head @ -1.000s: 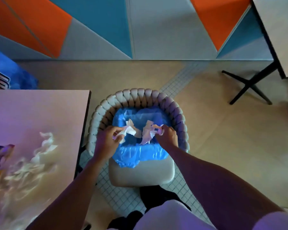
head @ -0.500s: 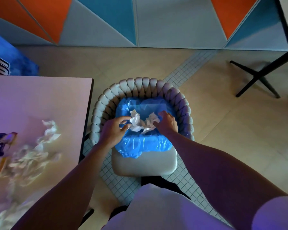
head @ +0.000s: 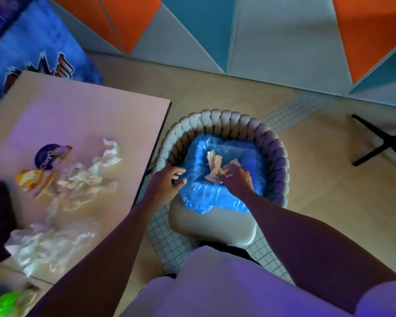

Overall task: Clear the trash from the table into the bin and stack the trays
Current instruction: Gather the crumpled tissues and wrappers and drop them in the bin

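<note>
1. Nearest, by the near-left end of the counter [head: 82, 115], lies one bright green item [head: 2, 303], too blurred to name. Just past it, on the counter, is one wad of clear-white plastic [head: 44, 245].
2. Both arms reach to the one bin [head: 201, 197], lined in blue, which sits on a chair [head: 210, 227] beside the counter.
3. The left hand [head: 167, 181] rests at the liner's left rim. Its fingers are loosely curled and nothing shows in it.
4. The right hand [head: 238, 180] has its fingers curled round crumpled white paper [head: 214, 164] in the bin's mouth.
5. Further along the counter lies a loose heap of white tissues [head: 85, 179], too smeared to count.
6. Beside the heap are two wrappers. One is an orange-yellow wrapper [head: 32, 179]. The other is a purple wrapper [head: 48, 155] reading "Clay", the rest illegible.
7. Farthest, one blue banner [head: 32, 49] stands behind the counter, its lettering unreadable.
</note>
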Motion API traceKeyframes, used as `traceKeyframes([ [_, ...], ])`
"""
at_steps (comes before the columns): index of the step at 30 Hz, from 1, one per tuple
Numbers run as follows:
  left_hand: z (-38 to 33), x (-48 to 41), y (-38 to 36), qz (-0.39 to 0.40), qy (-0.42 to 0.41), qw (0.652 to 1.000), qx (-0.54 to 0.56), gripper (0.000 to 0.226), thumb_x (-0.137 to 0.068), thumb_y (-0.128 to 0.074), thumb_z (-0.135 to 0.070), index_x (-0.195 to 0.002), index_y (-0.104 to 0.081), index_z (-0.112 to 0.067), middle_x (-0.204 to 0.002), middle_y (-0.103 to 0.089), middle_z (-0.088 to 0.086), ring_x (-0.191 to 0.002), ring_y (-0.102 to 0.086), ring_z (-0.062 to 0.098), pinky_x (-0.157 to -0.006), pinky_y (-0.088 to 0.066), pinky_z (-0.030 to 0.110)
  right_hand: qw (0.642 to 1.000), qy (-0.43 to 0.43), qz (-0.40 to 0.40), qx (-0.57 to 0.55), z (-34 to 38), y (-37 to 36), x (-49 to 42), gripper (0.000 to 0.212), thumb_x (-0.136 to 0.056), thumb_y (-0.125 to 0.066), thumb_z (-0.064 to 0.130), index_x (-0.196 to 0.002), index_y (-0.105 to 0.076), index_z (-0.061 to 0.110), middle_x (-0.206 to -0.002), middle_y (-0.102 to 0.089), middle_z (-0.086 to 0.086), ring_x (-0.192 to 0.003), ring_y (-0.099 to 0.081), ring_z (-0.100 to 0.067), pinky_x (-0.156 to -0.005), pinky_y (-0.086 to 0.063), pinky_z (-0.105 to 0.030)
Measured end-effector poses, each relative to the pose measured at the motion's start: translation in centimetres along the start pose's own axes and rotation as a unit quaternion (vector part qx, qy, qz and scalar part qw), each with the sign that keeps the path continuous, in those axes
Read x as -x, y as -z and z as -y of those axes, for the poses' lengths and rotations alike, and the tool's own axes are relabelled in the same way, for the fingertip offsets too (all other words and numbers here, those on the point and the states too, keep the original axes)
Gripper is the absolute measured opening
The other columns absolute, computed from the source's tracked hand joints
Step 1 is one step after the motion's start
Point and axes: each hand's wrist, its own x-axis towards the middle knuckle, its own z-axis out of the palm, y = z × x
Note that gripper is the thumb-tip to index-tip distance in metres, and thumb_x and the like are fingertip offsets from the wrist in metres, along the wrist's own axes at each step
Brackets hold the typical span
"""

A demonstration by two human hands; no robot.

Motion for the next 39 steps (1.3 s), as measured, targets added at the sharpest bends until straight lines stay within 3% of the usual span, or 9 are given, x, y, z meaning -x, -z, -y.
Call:
traceKeyframes([
  [4, 3.0, 5.1, 2.3, -0.056, 0.029, 0.998, 0.001, 0.034, -0.092, -0.076, -0.025, -0.125, -0.073, -0.021, -0.121, -0.074, -0.004, -0.105, -0.071, 0.007, -0.093, -0.056, 0.028, 0.998, 0.044, 0.035, 0.035, 2.4, -3.4, 2.5, 0.021, -0.096, -0.061, 0.016, -0.114, -0.071, 0.013, -0.113, -0.070, -0.008, -0.109, -0.066, -0.028, -0.090, -0.056, -0.038],
  [7, 5.9, 9.3, 4.2, -0.099, 0.056, 0.993, 0.011, 0.033, -0.091, -0.077, -0.026, -0.123, -0.074, -0.020, -0.120, -0.075, -0.003, -0.106, -0.072, 0.011, -0.094, -0.057, 0.033, 0.995, 0.081, 0.038, 0.042, 4.8, -5.9, 4.6, 0.027, -0.092, -0.067, 0.023, -0.117, -0.071, 0.015, -0.114, -0.074, -0.004, -0.112, -0.066, -0.024, -0.097, -0.052, -0.038],
  [12, 11.1, 17.8, 6.8, -0.183, 0.132, 0.972, 0.070, 0.029, -0.092, -0.077, -0.028, -0.120, -0.074, -0.021, -0.114, -0.075, -0.007, -0.096, -0.071, 0.009, -0.085, -0.057, 0.028, 0.982, 0.156, 0.077, 0.069, 9.5, -11.0, 8.2, 0.028, -0.092, -0.070, 0.024, -0.117, -0.071, 0.011, -0.116, -0.075, -0.008, -0.115, -0.068, -0.026, -0.102, -0.051, -0.038],
  [16, 15.0, 25.4, 7.4, -0.264, 0.187, 0.938, 0.122, 0.025, -0.089, -0.081, -0.019, -0.113, -0.076, -0.014, -0.107, -0.077, -0.002, -0.089, -0.074, 0.014, -0.085, -0.059, 0.029, 0.966, 0.211, 0.118, 0.095, 13.2, -16.1, 12.2, 0.025, -0.088, -0.073, 0.020, -0.111, -0.074, 0.011, -0.108, -0.077, -0.010, -0.107, -0.071, -0.027, -0.094, -0.056, -0.038],
  [18, 16.6, 28.7, 7.2, -0.292, 0.216, 0.920, 0.150, 0.024, -0.089, -0.081, -0.020, -0.112, -0.077, -0.015, -0.105, -0.077, -0.003, -0.088, -0.074, 0.012, -0.082, -0.057, 0.020, 0.949, 0.249, 0.133, 0.141, 14.6, -18.6, 14.4, 0.026, -0.088, -0.072, 0.022, -0.113, -0.074, 0.013, -0.110, -0.077, -0.007, -0.108, -0.071, -0.024, -0.094, -0.054, -0.032],
  [22, 20.1, 35.6, 7.0, -0.341, 0.258, 0.883, 0.195, 0.024, -0.088, -0.081, -0.021, -0.112, -0.077, -0.017, -0.103, -0.078, -0.003, -0.087, -0.074, 0.014, -0.087, -0.059, 0.034, 0.905, 0.329, 0.183, 0.198, 17.2, -23.8, 19.1, 0.026, -0.090, -0.072, 0.026, -0.113, -0.073, 0.014, -0.110, -0.077, -0.003, -0.103, -0.073, -0.020, -0.093, -0.056, -0.031],
  [27, 24.8, 43.9, 7.4, -0.392, 0.309, 0.840, 0.213, 0.024, -0.089, -0.079, -0.025, -0.113, -0.076, -0.022, -0.102, -0.077, -0.008, -0.090, -0.074, 0.008, -0.091, -0.059, 0.035, 0.861, 0.397, 0.217, 0.234, 20.2, -30.3, 24.3, 0.025, -0.088, -0.075, 0.029, -0.112, -0.073, 0.019, -0.110, -0.076, 0.003, -0.095, -0.074, -0.013, -0.088, -0.053, -0.025],
  [31, 27.7, 49.7, 7.6, -0.438, 0.332, 0.808, 0.213, 0.025, -0.090, -0.078, -0.021, -0.114, -0.076, -0.016, -0.103, -0.078, -0.003, -0.090, -0.074, 0.013, -0.092, -0.059, 0.037, 0.827, 0.442, 0.241, 0.249, 22.1, -35.1, 28.0, 0.027, -0.088, -0.076, 0.028, -0.113, -0.072, 0.019, -0.112, -0.075, 0.002, -0.098, -0.073, -0.015, -0.090, -0.056, -0.030],
  [39, 31.6, 58.0, 6.5, -0.482, 0.400, 0.759, 0.178, 0.031, -0.088, -0.078, -0.021, -0.119, -0.074, -0.021, -0.110, -0.074, -0.003, -0.089, -0.069, 0.010, -0.088, -0.058, 0.032, 0.779, 0.502, 0.278, 0.254, 23.9, -42.3, 34.4, 0.030, -0.085, -0.078, 0.026, -0.114, -0.071, 0.017, -0.115, -0.071, 0.002, -0.102, -0.070, -0.017, -0.089, -0.056, -0.033],
])
